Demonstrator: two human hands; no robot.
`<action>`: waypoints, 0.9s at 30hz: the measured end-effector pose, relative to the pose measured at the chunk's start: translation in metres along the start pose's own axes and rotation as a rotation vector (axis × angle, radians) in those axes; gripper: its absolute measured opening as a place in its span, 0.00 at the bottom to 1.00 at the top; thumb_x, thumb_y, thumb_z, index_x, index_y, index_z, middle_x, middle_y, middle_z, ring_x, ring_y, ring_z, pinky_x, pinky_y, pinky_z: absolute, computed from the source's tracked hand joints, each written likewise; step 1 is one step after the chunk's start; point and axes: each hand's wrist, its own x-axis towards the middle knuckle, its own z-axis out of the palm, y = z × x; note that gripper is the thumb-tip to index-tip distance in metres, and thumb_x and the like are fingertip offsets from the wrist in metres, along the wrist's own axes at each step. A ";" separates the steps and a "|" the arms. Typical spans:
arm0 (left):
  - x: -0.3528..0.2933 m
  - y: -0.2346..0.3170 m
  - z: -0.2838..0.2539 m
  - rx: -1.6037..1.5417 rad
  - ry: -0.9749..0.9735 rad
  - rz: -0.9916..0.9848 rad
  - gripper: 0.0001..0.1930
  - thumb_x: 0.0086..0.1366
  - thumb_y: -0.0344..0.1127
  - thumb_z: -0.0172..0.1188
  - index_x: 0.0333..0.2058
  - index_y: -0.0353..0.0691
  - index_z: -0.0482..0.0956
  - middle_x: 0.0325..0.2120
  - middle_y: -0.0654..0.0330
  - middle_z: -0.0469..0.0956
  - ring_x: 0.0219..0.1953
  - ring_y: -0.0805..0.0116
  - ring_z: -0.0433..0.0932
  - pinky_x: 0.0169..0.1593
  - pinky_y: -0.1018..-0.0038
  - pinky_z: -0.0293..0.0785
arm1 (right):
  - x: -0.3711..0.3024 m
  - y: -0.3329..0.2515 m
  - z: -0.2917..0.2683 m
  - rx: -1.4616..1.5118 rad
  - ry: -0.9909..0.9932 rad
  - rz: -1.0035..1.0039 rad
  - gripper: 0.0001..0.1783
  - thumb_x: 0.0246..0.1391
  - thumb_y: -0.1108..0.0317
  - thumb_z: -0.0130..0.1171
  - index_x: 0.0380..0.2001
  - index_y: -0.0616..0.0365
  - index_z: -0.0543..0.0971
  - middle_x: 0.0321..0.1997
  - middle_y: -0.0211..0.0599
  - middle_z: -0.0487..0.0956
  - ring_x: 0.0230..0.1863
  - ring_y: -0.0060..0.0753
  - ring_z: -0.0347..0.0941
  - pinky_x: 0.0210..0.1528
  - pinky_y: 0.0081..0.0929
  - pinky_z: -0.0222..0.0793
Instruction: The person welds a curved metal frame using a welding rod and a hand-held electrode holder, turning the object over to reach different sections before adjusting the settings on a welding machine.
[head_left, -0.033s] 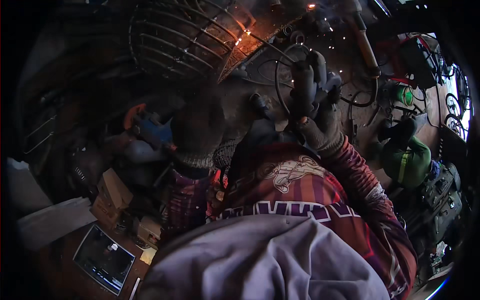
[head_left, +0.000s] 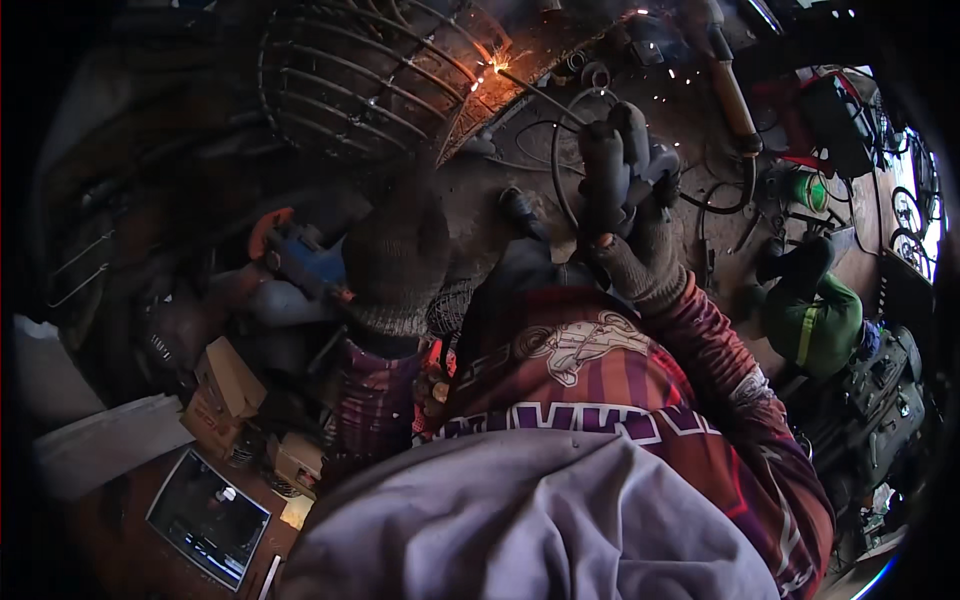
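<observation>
1. A curved, barred metal frame point(head_left: 372, 101) is seen at the top of the picture, left of centre; its right side is lit orange by the glow there.
2. The gloved right hand point(head_left: 648, 235) is raised just right of centre; its fingers appear to be drawn together about the near end of a thin rod, though the exact grip is lost among dark grey shapes.
3. The gloved left hand point(head_left: 395, 260) is placed left of centre, below the barred frame; its fingers are blurred in shadow, so whether they are spread or closed cannot be told.
4. A blue-and-orange tool point(head_left: 312, 262) is seen just left of the left hand; no grip on it is shown.
5. The thin rod point(head_left: 540, 97) is found in the upper middle, up and to the left of the right hand, which is the nearer one; its long axis is slanted from those fingers toward the upper left.
6. Bright sparks point(head_left: 497, 68) are thrown at the rod's far end, beside the frame's right side; smaller specks are scattered toward the upper right.
</observation>
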 end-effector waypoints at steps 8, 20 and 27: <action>-0.003 0.001 0.006 0.125 0.049 0.042 0.18 0.67 0.37 0.58 0.55 0.42 0.78 0.41 0.47 0.83 0.39 0.49 0.84 0.41 0.63 0.79 | 0.003 -0.005 -0.003 -0.313 -0.005 -0.115 0.40 0.53 0.43 0.61 0.58 0.65 0.70 0.54 0.45 0.74 0.57 0.46 0.67 0.63 0.42 0.56; -0.003 0.012 0.003 -0.014 0.024 -0.018 0.19 0.66 0.33 0.58 0.56 0.41 0.77 0.38 0.45 0.82 0.35 0.48 0.84 0.36 0.62 0.78 | -0.007 0.006 -0.002 -0.051 -0.037 0.107 0.42 0.54 0.45 0.63 0.62 0.66 0.65 0.56 0.43 0.72 0.55 0.38 0.67 0.59 0.35 0.61; 0.002 0.007 0.004 -0.097 0.034 -0.043 0.18 0.66 0.32 0.57 0.55 0.38 0.77 0.41 0.43 0.82 0.40 0.45 0.83 0.41 0.63 0.79 | -0.001 0.006 -0.001 -0.137 -0.043 0.049 0.43 0.53 0.44 0.63 0.62 0.65 0.65 0.54 0.40 0.74 0.51 0.32 0.71 0.55 0.32 0.66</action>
